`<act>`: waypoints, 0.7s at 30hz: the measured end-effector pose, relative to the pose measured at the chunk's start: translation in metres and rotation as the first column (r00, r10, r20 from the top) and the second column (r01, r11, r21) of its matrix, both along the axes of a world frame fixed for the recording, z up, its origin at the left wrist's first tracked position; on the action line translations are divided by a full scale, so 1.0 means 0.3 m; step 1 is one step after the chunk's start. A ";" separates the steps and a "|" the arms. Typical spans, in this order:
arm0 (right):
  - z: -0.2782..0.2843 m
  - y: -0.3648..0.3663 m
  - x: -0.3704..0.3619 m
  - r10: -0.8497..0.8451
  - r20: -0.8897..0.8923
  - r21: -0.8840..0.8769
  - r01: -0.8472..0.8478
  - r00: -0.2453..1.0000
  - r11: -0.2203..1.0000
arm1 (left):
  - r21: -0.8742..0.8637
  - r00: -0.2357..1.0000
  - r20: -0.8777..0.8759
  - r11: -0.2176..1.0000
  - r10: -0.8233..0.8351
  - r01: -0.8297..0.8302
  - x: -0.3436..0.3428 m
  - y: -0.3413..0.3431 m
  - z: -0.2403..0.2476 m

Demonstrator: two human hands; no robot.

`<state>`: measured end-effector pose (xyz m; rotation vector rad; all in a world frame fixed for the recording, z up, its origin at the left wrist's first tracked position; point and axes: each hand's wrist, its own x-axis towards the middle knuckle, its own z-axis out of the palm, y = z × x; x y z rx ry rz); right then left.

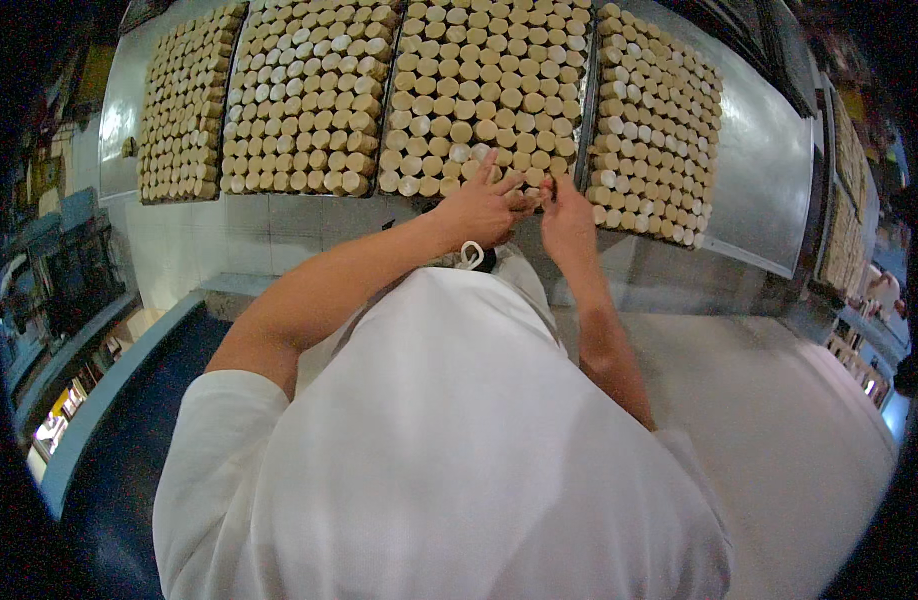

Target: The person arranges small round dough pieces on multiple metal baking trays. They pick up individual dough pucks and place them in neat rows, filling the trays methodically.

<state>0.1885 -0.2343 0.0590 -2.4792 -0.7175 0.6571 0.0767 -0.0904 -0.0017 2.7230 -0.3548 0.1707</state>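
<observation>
- Pale tan, round, flat-topped pieces (487, 92) stand in tight rows on a dark-rimmed tray (586, 110), probably packed so they brace one another.
- The left hand (491, 203) lies over the tray's near edge, fingers spread across the pieces.
- The right hand (567, 215) is curled beside it at the near right corner; whether its fingers grip anything, I cannot tell.
- Similar blocks of pieces (654, 140) flank both sides closely, limiting sideways room on the shiny metal table (764, 190).
</observation>
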 end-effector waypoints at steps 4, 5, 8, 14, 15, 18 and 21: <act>0.001 0.015 -0.005 0.027 0.038 -0.110 -0.022 0.999 0.994 | 0.182 0.980 -0.199 0.982 -0.021 0.057 0.028 -0.049 -0.020; 0.007 0.001 0.002 -0.024 0.114 -0.015 0.026 0.993 1.000 | 0.182 0.978 -0.207 0.982 -0.010 0.048 0.031 -0.054 -0.022; 0.024 -0.084 0.040 -0.193 0.111 0.205 0.168 0.975 0.964 | 0.061 0.998 -0.063 0.998 -0.029 0.033 0.030 -0.069 -0.024; -0.047 -0.062 0.068 -0.075 0.092 -0.075 0.082 0.993 0.994 | 0.259 0.940 -0.339 0.964 0.029 0.063 0.121 -0.144 -0.019; -0.037 -0.052 0.079 -0.081 0.147 -0.015 0.084 0.986 0.996 | 0.270 0.945 -0.325 0.962 0.042 0.050 0.127 -0.144 -0.018; 0.021 -0.048 0.118 -0.148 0.151 0.199 0.116 0.977 0.973 | 0.178 0.977 -0.209 0.984 0.041 -0.003 0.124 -0.134 -0.009; 0.016 0.001 0.135 0.053 0.149 -0.046 -0.046 0.987 0.998 | 0.180 0.956 -0.282 0.983 0.075 -0.024 0.102 -0.118 0.001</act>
